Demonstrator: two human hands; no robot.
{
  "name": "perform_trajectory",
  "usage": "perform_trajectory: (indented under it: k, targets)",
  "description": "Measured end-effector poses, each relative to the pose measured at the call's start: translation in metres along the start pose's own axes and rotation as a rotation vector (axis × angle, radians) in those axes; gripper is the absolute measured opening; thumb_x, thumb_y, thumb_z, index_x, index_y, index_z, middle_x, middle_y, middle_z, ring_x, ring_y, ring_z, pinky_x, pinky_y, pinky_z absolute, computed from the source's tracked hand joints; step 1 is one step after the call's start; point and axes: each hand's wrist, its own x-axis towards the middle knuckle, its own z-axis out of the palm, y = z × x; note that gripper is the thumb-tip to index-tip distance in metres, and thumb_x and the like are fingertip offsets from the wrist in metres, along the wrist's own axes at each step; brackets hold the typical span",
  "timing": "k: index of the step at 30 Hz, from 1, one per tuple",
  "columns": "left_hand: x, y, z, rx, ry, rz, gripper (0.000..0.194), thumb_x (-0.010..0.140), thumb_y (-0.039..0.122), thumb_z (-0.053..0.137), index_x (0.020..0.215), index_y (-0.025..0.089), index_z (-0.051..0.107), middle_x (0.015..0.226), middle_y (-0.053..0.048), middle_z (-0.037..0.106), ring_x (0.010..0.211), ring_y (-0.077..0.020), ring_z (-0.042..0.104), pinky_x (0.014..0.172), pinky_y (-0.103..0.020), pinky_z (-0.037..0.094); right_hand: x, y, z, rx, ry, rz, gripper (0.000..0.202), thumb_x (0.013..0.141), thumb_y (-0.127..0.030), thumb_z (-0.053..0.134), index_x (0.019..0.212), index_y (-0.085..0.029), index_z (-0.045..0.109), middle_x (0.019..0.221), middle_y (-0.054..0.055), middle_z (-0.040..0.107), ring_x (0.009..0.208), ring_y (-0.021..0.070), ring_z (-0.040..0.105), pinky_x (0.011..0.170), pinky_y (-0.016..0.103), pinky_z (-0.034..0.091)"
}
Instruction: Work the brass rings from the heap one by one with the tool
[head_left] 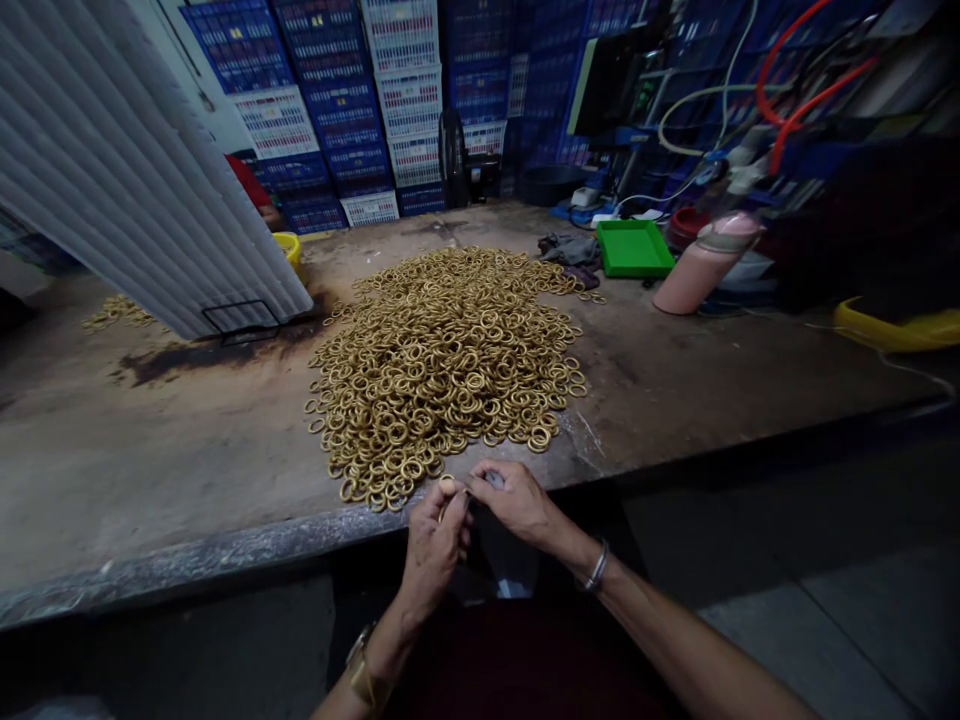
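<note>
Left hand (437,538) holds ring (441,514) near table edge (225,560), tabletop (187,450) spreading around pile (450,365)

Golden rings (450,370) on a workbench (225,470)

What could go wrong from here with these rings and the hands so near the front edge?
The gold-colored ring pile reaches close to the table's front edge, so a brush might knock some off. The ring that the left hand seems to hold could slip and drop past that edge.

Dim light, blurry stretched edges
</note>
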Motion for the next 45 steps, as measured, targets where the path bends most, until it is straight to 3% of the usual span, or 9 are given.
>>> perform_trajectory:
  k: [4,9,15,19,25,34,38,41,45]
  targets:
    - [0.0,0.002,-0.001,-0.132,-0.147,-0.079,0.031,0.079,0.046,0.049,0.069,0.017,0.047,0.055,0.005,0.044,0.04,-0.0039,0.037,0.037,-0.015,0.028,0.001,-0.002,-0.001,0.019,0.001,0.004,0.017,0.075,-0.025,0.05,0.063,-0.016,0.056,0.055,-0.005,0.049,0.053,0.0077,0.042,0.052,0.019,0.034]
    - [0.0,0.003,-0.001,-0.288,-0.17,-0.086,0.025,0.078,0.041,0.054,0.078,0.016,0.048,0.062,0.005,0.046,0.042,-0.003,0.037,0.037,-0.014,0.025,0.002,-0.008,-0.004,0.129,-0.011,0.009,0.019,0.075,-0.026,0.05,0.061,-0.015,0.057,0.055,-0.003,0.054,0.054,0.0087,0.047,0.054,0.02,0.037]
    - [0.0,0.003,0.0,-0.318,-0.171,-0.074,0.027,0.076,0.042,0.056,0.078,0.016,0.05,0.062,0.005,0.045,0.042,-0.003,0.036,0.037,-0.015,0.026,0.004,-0.005,-0.004,0.159,-0.003,0.014,0.018,0.076,-0.025,0.048,0.064,-0.016,0.058,0.057,-0.001,0.058,0.055,0.0098,0.051,0.055,0.02,0.041]
    - [0.001,0.002,0.0,-0.274,-0.13,-0.055,0.03,0.075,0.045,0.056,0.078,0.016,0.05,0.062,0.005,0.046,0.042,-0.0032,0.037,0.037,-0.015,0.026,0.001,0.004,-0.002,-0.059,0.084,-0.072,0.016,0.078,-0.022,0.046,0.07,-0.017,0.059,0.061,0.0,0.06,0.057,0.0108,0.052,0.055,0.02,0.039]
    - [0.002,0.002,-0.003,-0.158,-0.072,-0.015,0.03,0.077,0.046,0.054,0.075,0.017,0.048,0.056,0.006,0.045,0.042,-0.0036,0.037,0.039,-0.015,0.028,-0.01,0.006,-0.002,-0.455,-0.085,-0.241,0.013,0.074,-0.014,0.045,0.073,-0.019,0.057,0.065,0.001,0.06,0.059,0.0118,0.051,0.056,0.021,0.033]
    - [-0.002,0.002,-0.004,-0.074,-0.002,0.01,0.03,0.074,0.046,0.057,0.073,0.017,0.05,0.056,0.005,0.047,0.041,-0.0041,0.039,0.038,-0.014,0.029,-0.009,0.004,-0.001,-0.621,-0.131,-0.223,0.015,0.072,-0.012,0.045,0.075,-0.02,0.057,0.064,-0.001,0.06,0.059,0.0119,0.052,0.053,0.022,0.027]
    - [-0.01,0.006,-0.002,-0.095,-0.086,0.0,0.029,0.075,0.045,0.057,0.075,0.016,0.054,0.057,0.004,0.049,0.041,-0.0038,0.04,0.039,-0.015,0.029,0.0,0.01,-0.004,-0.712,-0.073,-0.123,0.016,0.075,-0.017,0.046,0.083,-0.021,0.059,0.07,0.001,0.063,0.064,0.0143,0.056,0.055,0.022,0.029]
    - [-0.013,0.008,-0.002,-0.247,-0.182,-0.057,0.028,0.074,0.044,0.058,0.079,0.017,0.054,0.06,0.004,0.05,0.04,-0.0036,0.039,0.037,-0.015,0.028,0.011,0.015,-0.008,-0.762,0.019,-0.099,0.021,0.075,-0.018,0.046,0.093,-0.021,0.059,0.076,0.003,0.065,0.069,0.0157,0.058,0.058,0.023,0.031]
    - [-0.009,0.005,-0.007,-0.435,-0.18,-0.121,0.028,0.075,0.042,0.058,0.075,0.015,0.051,0.064,0.002,0.051,0.043,-0.0035,0.038,0.037,-0.015,0.03,0.029,0.014,-0.01,-0.756,0.208,-0.134,0.024,0.077,-0.018,0.046,0.098,-0.02,0.056,0.082,0.003,0.066,0.074,0.0164,0.059,0.063,0.023,0.034]
